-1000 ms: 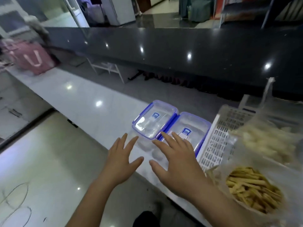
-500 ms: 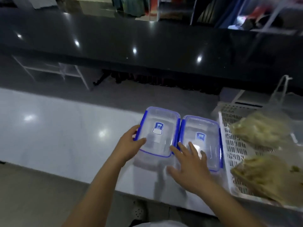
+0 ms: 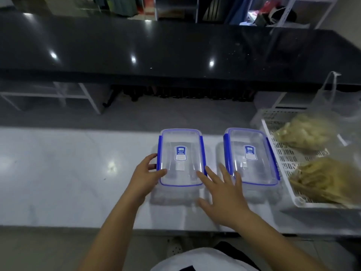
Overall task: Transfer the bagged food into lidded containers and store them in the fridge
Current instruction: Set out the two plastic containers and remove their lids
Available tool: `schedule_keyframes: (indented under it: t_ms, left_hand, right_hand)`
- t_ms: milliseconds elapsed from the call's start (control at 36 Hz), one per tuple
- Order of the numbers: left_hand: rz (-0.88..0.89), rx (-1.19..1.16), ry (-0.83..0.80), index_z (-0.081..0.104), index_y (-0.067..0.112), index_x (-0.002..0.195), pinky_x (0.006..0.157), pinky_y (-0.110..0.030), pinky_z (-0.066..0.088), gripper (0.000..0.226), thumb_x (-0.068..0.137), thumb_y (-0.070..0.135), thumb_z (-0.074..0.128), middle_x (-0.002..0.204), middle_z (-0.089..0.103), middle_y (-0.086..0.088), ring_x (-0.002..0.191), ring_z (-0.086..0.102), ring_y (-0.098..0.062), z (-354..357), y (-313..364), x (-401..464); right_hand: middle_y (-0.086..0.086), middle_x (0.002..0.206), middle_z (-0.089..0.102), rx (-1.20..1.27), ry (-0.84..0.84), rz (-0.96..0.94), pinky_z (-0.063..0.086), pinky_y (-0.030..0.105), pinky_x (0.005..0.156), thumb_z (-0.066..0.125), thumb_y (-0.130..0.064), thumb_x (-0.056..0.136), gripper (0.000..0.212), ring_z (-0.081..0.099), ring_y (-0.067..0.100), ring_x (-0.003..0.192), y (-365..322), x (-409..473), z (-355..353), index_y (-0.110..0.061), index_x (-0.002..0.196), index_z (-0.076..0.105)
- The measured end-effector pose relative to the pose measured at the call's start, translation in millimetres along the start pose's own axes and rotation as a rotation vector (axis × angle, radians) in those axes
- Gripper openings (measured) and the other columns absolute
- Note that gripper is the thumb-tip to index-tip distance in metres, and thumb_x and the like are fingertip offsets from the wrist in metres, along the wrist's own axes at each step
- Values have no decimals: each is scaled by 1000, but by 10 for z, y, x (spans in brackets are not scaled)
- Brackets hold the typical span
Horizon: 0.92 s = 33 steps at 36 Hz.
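Clear plastic, blue-clipped left container (image 3: 180,157) sits lidded on our white counter (image 3: 58,173), apart from the right container (image 3: 252,155). Our left hand (image 3: 145,178) grips its edge; our right hand (image 3: 222,194) lies spread, grasping nothing, probably steadying. Bagged food (image 3: 312,178) waits in the white basket (image 3: 281,159).

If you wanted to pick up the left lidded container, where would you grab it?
Probably by its two long sides, coming down from above. The left container lies flat on the white counter, its blue clips run along those sides, and a gap separates it from the right container, so fingers fit. The left hand already grips its left edge; the right hand is beside it.
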<state>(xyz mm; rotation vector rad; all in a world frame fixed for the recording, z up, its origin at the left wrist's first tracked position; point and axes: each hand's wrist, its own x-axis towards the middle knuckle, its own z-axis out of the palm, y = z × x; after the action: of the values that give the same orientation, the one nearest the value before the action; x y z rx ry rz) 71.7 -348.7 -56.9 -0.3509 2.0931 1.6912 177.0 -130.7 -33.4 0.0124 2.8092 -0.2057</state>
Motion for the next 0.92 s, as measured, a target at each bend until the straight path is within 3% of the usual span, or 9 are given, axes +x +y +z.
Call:
schedule_keyframes:
  t_ms: [139,222,278,333,417,500,611,917]
  left_hand:
    - [-19,-57,69,49,35,138,57,-28,60,61,87,20,78,116,65,2,95,70,-20,-358,-213,-253]
    - [0,-74,104,48,36,140,67,-33,63,63,87,19,77,118,66,1,98,70,-21,-508,-378,-456]
    - [11,-102,113,50,36,140,73,-35,63,60,88,17,76,118,68,-1,98,71,-22,-574,-470,-568]
    - [18,-170,108,54,35,137,75,-34,62,53,92,15,70,112,73,-2,94,74,-21,-622,-522,-648]
    - [6,-276,88,60,33,132,72,-30,62,41,96,13,64,102,78,-3,91,75,-21,-674,-547,-702]
    - [0,-324,66,61,30,131,70,-31,62,43,93,13,70,103,78,-7,92,76,-26,-712,-549,-684]
    - [-6,-340,29,61,30,133,72,-36,62,48,89,16,75,107,77,-8,94,75,-30,-769,-590,-645]
    - [-32,-384,-77,61,32,133,77,-41,62,47,94,7,65,107,74,-20,99,73,-37,-928,-722,-504]
  right_hand:
    - [-13,167,3,105,-38,-121,-10,51,121,39,-65,95,70,-14,18,153,-271,48,-22,-46,155,10]
    - [-23,162,18,309,-73,-156,10,39,123,49,-63,93,62,6,12,152,-334,30,-22,-51,149,26]
    - [-36,145,35,578,-106,-144,34,20,109,60,-57,89,53,32,3,141,-346,31,-49,-60,137,37]
    - [-36,131,46,877,-120,-65,43,10,86,69,-46,88,47,50,-3,122,-362,89,-101,-62,127,46]
    - [-11,129,57,1154,-150,112,56,26,77,71,-32,91,50,65,10,107,-371,271,-177,-41,137,53]
    - [1,116,69,1232,-244,196,62,40,77,70,-23,92,47,71,22,99,-386,446,-215,-30,136,55]
    - [5,102,76,1291,-245,297,63,42,69,73,-15,90,39,75,25,87,-411,567,-148,-28,126,63]
    - [5,91,78,1433,-220,357,63,45,75,67,-10,93,26,75,26,79,-366,578,-10,-27,113,71]
